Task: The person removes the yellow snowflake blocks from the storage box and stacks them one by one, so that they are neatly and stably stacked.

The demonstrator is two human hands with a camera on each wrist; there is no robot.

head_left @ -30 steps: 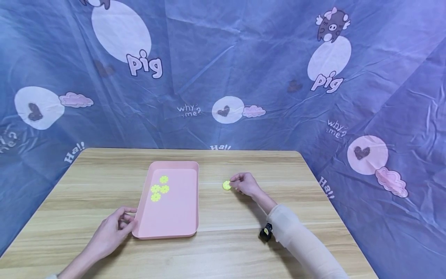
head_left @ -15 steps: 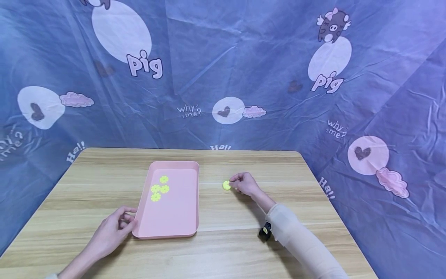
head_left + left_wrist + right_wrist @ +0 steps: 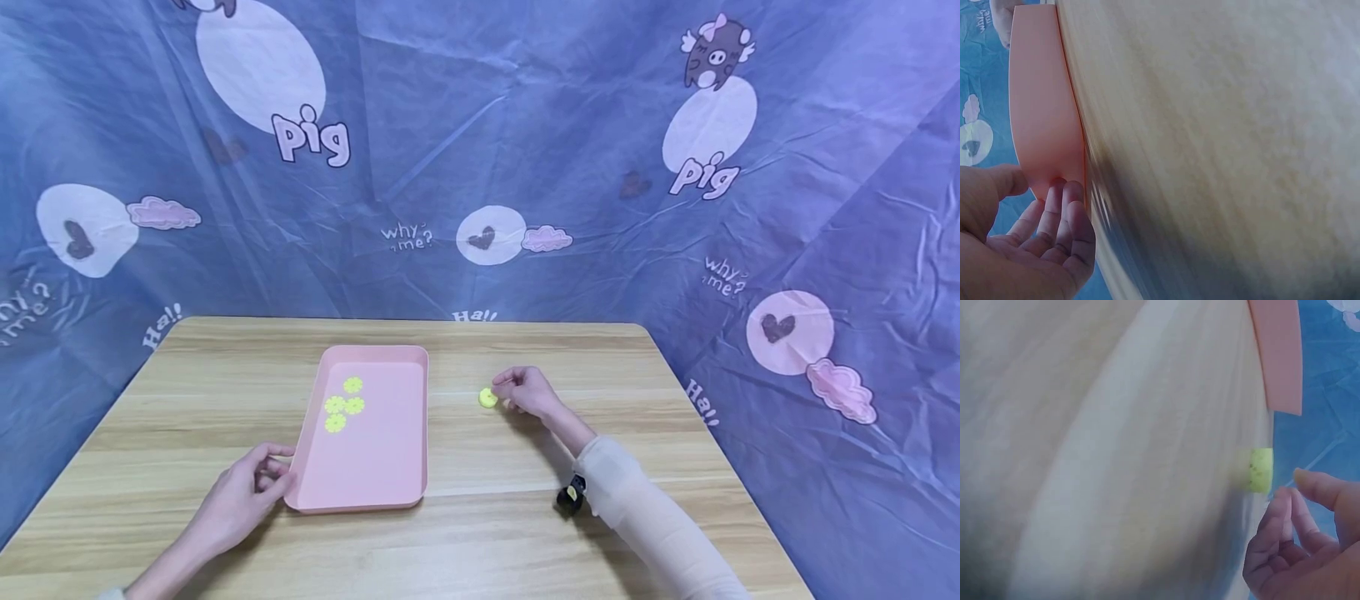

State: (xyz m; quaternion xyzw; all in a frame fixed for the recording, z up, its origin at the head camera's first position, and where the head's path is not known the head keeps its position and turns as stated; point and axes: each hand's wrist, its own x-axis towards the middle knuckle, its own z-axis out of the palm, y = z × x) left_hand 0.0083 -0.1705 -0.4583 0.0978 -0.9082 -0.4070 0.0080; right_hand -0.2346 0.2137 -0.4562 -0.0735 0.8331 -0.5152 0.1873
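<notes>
On the table's left half lies a shallow pink tray (image 3: 382, 467) with several yellow lemon-slice-patterned discs (image 3: 335, 422) grouped inside. My left hand (image 3: 238, 500) holds the tray's near-left edge; in the left wrist view its thumb reaches the rim while the fingertips touch the outer wall. Right of the tray, a yellow round piece (image 3: 487, 398) lies on the table. It looks thick from the side in the right wrist view, like a small stack. My right hand (image 3: 531, 393) is close beside it, thumb and fingertips slightly parted, with a small gap to the yellow piece (image 3: 1261, 470).
The wooden table (image 3: 480, 550) ends at a blue patterned cloth (image 3: 420, 167) hanging at the back and right. A small black device (image 3: 572, 498) sits under my right wrist by the sleeve (image 3: 645, 517).
My right fingers have lifted slightly off the yellow piece, showing more of it. The left hand, the tray and its discs stay where they were.
</notes>
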